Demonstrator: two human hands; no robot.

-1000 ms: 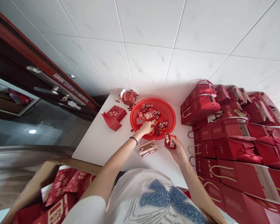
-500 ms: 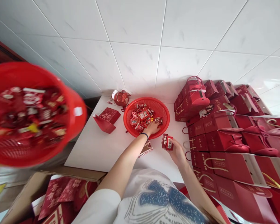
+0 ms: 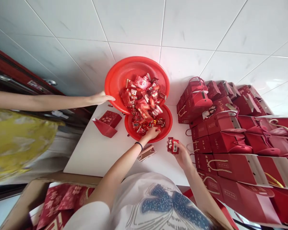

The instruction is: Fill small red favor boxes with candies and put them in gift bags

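Note:
My left hand (image 3: 154,132), with a dark band at the wrist, is inside the small red basket (image 3: 169,124) among wrapped candies (image 3: 141,130). Its fingers are curled; what they grip, if anything, is hidden. Over this basket tilts a large red basket (image 3: 115,75), held by a co-worker's hand (image 3: 102,98), and red-wrapped candies (image 3: 144,107) tumble from it. At the basket's lower right, my right hand (image 3: 184,157) is closed on several small red candy packets (image 3: 172,145). An opened small gift box (image 3: 147,152) lies between my arms on the white table (image 3: 105,155).
Rows of red gift bags (image 3: 227,143) crowd the right side. An open red box (image 3: 108,123) stands left on the table. A cardboard carton (image 3: 36,188) of red packaging is at lower left. A tiled wall (image 3: 136,25) rises behind.
The large basket has moved from the far left to above the small one and is tipped, candies sliding out. The co-worker's arm has come into view. My right hand has hardly moved.

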